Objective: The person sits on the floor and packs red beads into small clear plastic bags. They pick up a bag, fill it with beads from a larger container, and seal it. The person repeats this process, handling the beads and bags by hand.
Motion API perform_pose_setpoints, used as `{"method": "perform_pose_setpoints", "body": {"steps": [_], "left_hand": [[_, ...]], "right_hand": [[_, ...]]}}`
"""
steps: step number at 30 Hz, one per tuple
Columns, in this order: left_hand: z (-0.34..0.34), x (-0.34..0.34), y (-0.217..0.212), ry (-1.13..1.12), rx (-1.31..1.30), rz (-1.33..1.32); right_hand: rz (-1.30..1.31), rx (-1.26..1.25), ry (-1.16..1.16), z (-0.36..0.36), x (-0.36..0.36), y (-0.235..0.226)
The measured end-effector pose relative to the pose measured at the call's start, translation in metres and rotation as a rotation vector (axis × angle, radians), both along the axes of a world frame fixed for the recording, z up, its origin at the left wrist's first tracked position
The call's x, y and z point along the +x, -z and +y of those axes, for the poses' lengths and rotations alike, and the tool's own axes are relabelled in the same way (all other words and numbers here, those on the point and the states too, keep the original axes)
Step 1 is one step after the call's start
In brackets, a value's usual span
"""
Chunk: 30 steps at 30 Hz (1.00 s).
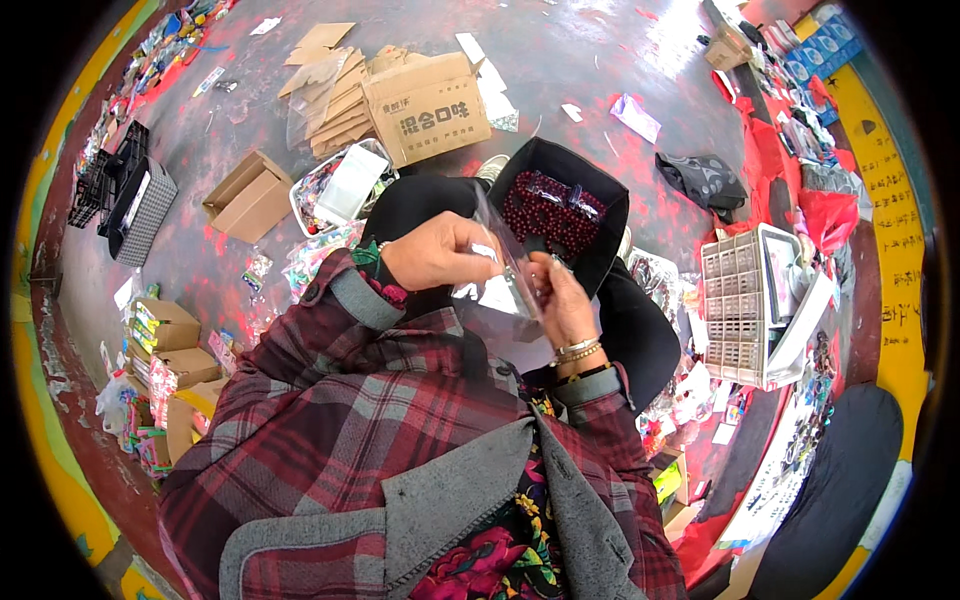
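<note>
Left hand (437,252): closed over the top edge of a small clear plastic bag (497,285); fingers curled, bag film pinched betw. thumb and fingers.
Right hand (562,300): raised opposite the left, palm turned inward, fingertips pinching the other side of the same bag; bracelets seen at the wrist.
Bag position: held betw. both hands, in the air above the lap, just below a black tray of dark red beads (550,215).
Bag contents: not made out; film is glossy and partly hidden by the fingers.
Bead tray: just beyond the hands, resting on the black-clad knees; a clear packet is seen lying on top of the beads.
Left of hands: white tub of mixed small items (340,185) on the floor; beyond it a printed cardboard carton (428,105) and flattened card pieces; an open brown box (245,195) further left.
Right of hands: white slotted basket (735,310), well apart.
Step in hand (judged): the bag mouth appears to be worked open or closed betw. the two hands; which of the two cannot be told.
Next move calls for (judged): a steady grip by one hand on the thin film while the other is freed; care needed so that the slippery film is not dropped onto the beads.
Clothing: red plaid sleeves w. grey cuffs, both forearms entering from below.
</note>
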<state>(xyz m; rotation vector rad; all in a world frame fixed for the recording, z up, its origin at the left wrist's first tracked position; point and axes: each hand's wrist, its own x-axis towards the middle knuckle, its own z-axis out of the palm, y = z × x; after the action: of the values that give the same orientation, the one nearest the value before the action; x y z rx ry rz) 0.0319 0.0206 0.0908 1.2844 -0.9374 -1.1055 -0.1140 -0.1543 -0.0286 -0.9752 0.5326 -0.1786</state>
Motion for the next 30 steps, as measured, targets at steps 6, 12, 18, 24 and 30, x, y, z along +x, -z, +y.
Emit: {"method": "perform_pose_setpoints", "body": {"steps": [6, 12, 18, 24, 30], "left_hand": [[-0.01, -0.005, 0.021, -0.345, 0.1, 0.118], [-0.034, -0.029, 0.048, -0.397, 0.074, 0.472], [-0.037, -0.038, 0.037, -0.387, 0.151, 0.387], [-0.026, -0.031, 0.042, -0.432, 0.08, 0.136], [-0.026, -0.019, 0.042, -0.687, 0.034, 0.121]], "right_hand": [[0.014, -0.386, 0.066, -0.015, -0.012, -0.046], [-0.149, -1.465, -0.019, 0.029, -0.004, -0.084], [-0.092, -1.201, 0.102, 0.027, -0.002, -0.064], [0.082, -0.223, 0.073, 0.007, -0.011, -0.061], [0.043, 0.046, 0.06, -0.003, -0.015, -0.066]]}}
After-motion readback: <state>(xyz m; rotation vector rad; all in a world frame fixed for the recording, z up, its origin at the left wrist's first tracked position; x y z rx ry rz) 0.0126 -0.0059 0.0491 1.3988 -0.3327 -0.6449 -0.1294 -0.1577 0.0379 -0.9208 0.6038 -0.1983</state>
